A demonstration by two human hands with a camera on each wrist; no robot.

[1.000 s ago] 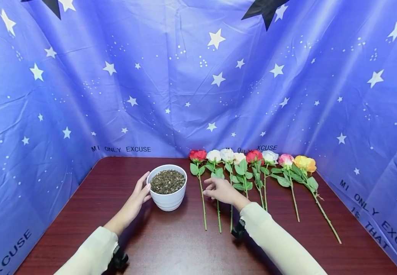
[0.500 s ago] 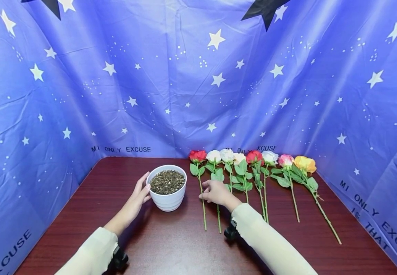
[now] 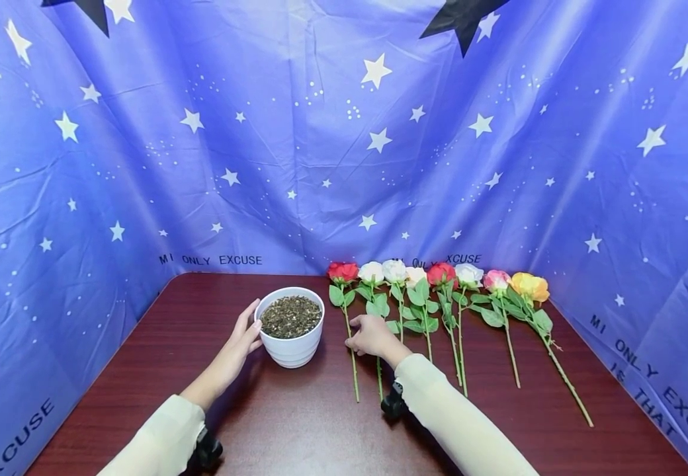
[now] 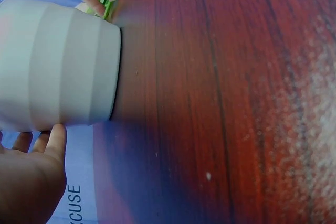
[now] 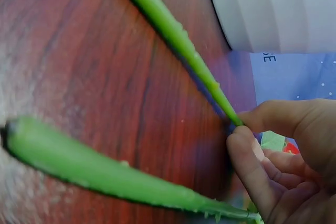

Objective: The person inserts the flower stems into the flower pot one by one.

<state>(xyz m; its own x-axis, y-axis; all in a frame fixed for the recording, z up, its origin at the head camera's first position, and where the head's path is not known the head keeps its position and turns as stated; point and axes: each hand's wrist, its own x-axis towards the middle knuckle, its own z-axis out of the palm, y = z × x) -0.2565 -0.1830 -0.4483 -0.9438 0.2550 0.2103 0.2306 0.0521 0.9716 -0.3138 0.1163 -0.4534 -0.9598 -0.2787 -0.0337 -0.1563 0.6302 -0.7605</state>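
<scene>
In the head view my left hand (image 3: 235, 350) touches the left side of a white ribbed pot (image 3: 290, 350) filled with dark soil (image 3: 289, 317). Its fingertips (image 4: 59, 132) lie against the pot wall, fairly straight. My right hand (image 3: 376, 336) is over the leftmost artificial flower, a red rose (image 3: 343, 272). Thumb and index finger pinch its green stem (image 5: 194, 61), which lies low along the table. Nearby, a white rose (image 3: 371, 272) has its stem partly hidden under that hand; a thicker-looking stem (image 5: 105, 171) lies closer to the right wrist camera.
More roses lie in a row to the right, among them another red one (image 3: 441, 274), a pink one (image 3: 497, 281) and a yellow one (image 3: 530, 287). They rest on a dark red wooden table (image 3: 296, 423). A blue star-printed cloth (image 3: 296, 145) hangs behind and at both sides.
My right hand has moved left and slightly down to the red rose's stem, and its thumb and index finger have come together on it. The left hand and pot have stayed in place.
</scene>
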